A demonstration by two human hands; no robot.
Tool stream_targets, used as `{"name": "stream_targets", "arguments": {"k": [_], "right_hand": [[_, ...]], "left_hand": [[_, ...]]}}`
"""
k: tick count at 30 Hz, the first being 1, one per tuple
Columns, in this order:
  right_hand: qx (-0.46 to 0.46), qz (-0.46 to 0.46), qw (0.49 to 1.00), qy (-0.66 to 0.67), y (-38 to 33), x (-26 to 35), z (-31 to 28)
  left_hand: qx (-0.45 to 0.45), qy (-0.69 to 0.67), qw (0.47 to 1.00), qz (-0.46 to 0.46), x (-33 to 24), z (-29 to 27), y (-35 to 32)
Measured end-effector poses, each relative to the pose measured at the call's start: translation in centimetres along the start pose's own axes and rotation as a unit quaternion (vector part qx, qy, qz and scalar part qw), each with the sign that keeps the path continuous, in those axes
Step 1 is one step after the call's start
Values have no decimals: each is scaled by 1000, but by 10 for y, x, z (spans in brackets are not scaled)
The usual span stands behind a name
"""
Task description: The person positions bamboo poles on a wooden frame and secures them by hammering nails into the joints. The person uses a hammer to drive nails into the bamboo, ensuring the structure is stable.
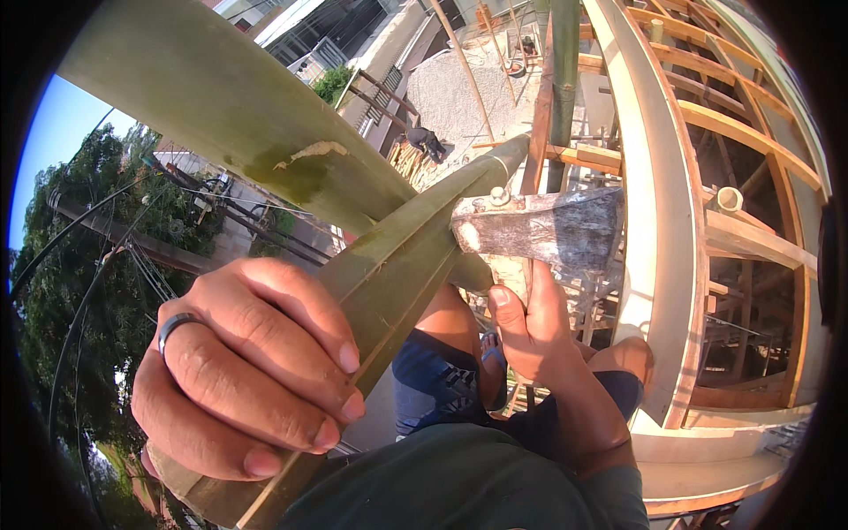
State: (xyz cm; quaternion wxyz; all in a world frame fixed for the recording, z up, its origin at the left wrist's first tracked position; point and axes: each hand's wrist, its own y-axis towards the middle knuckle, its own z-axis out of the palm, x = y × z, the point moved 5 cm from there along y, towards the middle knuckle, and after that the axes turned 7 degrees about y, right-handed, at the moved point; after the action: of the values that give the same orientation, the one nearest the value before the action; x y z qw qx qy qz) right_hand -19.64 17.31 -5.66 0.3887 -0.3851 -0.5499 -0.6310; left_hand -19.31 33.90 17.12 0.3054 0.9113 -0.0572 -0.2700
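Note:
My left hand (252, 362), with a dark ring on one finger, is closed over the near end of a green bamboo piece (393, 287). The piece slants away from me to the upper right and has a lengthwise ridge or split edge. My right hand (541, 331) is wrapped round the handle of a hatchet (543, 228), its thumb up along the handle. The worn grey hatchet head lies sideways, its wide edge to the right and its blunt end overlapping the bamboo; whether they touch I cannot tell.
A thick bamboo pole (238, 115) crosses the upper left. On the right stands a wooden frame (658, 203) with curved rafters and open gaps. Far below, a person (426, 143) bends near a gravel heap (455, 93). Trees (66, 291) and cables fill the left.

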Motion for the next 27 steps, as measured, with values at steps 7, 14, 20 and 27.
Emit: {"name": "stream_targets", "arguments": {"k": [7, 14, 20, 27], "right_hand": [[-84, -54, 887, 450, -4, 18, -40], [-44, 22, 914, 402, -18, -1, -35], [23, 120, 977, 176, -8, -33, 9], [-303, -31, 937, 172, -4, -15, -135]], "left_hand": [[8, -4, 1000, 12, 2, -7, 2], [4, -19, 1000, 4, 7, -6, 3], [-70, 7, 997, 31, 1, -6, -8], [-466, 280, 829, 134, -13, -70, -30]]}}
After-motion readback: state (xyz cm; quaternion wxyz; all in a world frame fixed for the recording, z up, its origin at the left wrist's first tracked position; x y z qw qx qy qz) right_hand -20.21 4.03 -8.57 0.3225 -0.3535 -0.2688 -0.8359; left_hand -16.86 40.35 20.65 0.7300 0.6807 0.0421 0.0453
